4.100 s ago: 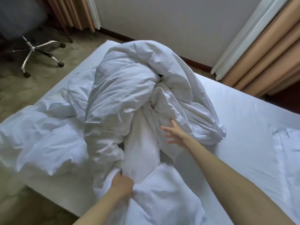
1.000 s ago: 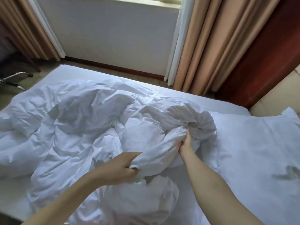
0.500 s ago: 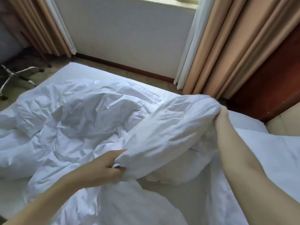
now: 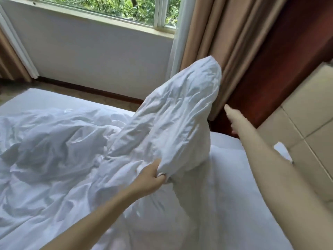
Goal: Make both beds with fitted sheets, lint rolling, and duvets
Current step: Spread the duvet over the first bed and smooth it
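A crumpled white duvet [image 4: 63, 150] covers most of the bed [image 4: 41, 98], which has a white fitted sheet. One end of the duvet [image 4: 189, 105] stands lifted in the air toward the head of the bed. My left hand [image 4: 153, 179] grips the duvet's edge low in the middle. My right hand [image 4: 233, 120] is stretched out to the right of the raised end, fingers extended, apart from the cloth and holding nothing.
A beige padded headboard [image 4: 297, 127] lies to the right, with a dark wood panel [image 4: 270, 73] beside it. Tan curtains [image 4: 225, 38] hang by the window [image 4: 111, 6] behind the bed. A strip of floor [image 4: 90, 94] runs between bed and wall.
My right hand lifted the duvet's end up toward the headboard and has let it go. The end now stands higher. My left hand keeps its grip.
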`<action>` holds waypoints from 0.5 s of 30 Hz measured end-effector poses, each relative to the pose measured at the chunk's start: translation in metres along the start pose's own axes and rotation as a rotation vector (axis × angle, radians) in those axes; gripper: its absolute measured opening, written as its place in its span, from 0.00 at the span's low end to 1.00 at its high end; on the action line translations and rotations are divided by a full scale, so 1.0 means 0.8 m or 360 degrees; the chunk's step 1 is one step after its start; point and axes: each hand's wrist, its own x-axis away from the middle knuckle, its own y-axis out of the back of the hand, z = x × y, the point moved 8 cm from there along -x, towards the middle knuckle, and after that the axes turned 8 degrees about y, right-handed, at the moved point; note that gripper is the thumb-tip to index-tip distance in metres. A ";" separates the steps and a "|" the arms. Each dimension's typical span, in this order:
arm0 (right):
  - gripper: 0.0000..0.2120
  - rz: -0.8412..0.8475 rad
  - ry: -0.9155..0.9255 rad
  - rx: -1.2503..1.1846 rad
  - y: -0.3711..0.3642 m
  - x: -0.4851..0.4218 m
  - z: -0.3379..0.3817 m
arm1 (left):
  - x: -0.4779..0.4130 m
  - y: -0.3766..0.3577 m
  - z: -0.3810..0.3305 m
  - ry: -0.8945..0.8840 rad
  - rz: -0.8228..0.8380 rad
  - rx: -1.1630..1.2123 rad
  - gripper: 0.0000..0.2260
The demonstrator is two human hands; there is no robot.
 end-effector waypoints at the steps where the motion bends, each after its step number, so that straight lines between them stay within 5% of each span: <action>1: 0.26 0.0162 -0.0140 0.0088 -0.017 0.014 -0.054 | -0.001 -0.015 0.011 0.0065 0.0051 -0.0040 0.16; 4: 0.26 0.0644 -0.0715 0.0282 -0.080 0.101 -0.277 | 0.013 -0.054 0.051 0.0265 0.0274 -0.0174 0.27; 7: 0.28 0.0882 -0.0954 0.0394 -0.117 0.183 -0.419 | 0.051 -0.058 0.119 0.0488 0.0312 -0.0268 0.30; 13: 0.13 0.0989 -0.0994 0.0362 -0.143 0.279 -0.483 | 0.167 -0.032 0.277 0.0933 0.0209 -0.0180 0.11; 15: 0.21 0.0912 -0.0869 0.0353 -0.153 0.281 -0.484 | 0.210 -0.026 0.338 0.1106 0.0164 -0.0236 0.08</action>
